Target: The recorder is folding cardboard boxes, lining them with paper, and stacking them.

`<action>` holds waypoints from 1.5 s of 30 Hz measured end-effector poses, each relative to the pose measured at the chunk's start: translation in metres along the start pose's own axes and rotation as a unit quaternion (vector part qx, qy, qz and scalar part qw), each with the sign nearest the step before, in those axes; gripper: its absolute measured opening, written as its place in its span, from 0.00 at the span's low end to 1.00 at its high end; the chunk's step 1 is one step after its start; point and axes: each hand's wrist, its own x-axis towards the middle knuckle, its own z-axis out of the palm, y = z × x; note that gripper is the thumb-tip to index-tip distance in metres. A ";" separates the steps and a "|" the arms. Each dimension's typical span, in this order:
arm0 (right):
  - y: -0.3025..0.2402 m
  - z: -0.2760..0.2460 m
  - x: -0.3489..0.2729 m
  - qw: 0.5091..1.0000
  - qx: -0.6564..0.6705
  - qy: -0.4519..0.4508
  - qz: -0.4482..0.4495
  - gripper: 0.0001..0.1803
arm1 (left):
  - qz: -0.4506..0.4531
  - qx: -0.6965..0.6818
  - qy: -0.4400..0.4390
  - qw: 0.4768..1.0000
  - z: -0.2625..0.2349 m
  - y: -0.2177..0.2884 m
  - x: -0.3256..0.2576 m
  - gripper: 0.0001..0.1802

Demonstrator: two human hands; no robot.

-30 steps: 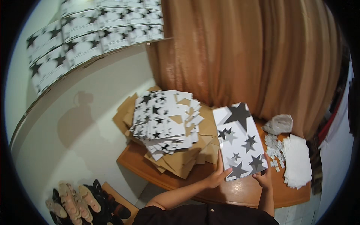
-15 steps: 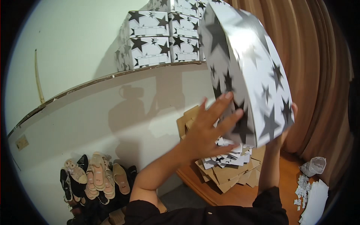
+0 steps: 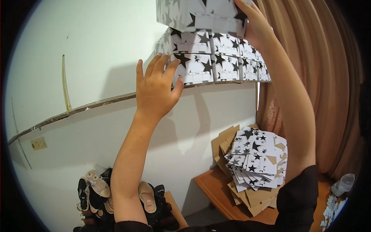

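Observation:
Up at the top of the view, my right hand (image 3: 257, 29) grips the right end of a white cardboard box (image 3: 216, 23) printed with black and grey stars. This box is held over the stack, its upper part cut off by the picture's edge. Several matching star-print boxes (image 3: 195, 69) stand in rows on a wall ledge beneath it. My left hand (image 3: 156, 85) is raised with fingers spread and nothing in it, in front of the left end of the lower row. Whether its fingertips touch that box, I cannot tell.
A wooden table (image 3: 210, 189) at the lower right carries a pile of flat star-print and brown cardboard blanks (image 3: 255, 158). Brown curtains (image 3: 320, 96) hang on the right. Several shoes (image 3: 98, 185) sit at lower left. The ledge edge (image 3: 104, 101) runs along the wall.
The star-print box has gone up and left, from in front of me to above the stack. My left hand has let go of its side and moved up and left.

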 end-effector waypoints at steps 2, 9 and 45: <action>-0.007 0.027 0.011 0.999 -0.007 -0.022 0.043 0.21 | -0.006 0.005 -0.004 1.000 -0.003 -0.012 0.001 0.18; 0.028 0.050 0.065 0.973 -0.128 0.148 0.123 0.25 | -0.003 -0.013 -0.016 1.000 0.004 -0.037 -0.008 0.21; -0.021 -0.050 -0.257 0.842 -0.521 -0.137 -0.010 0.21 | 0.071 -0.268 0.043 0.960 0.006 0.065 -0.079 0.18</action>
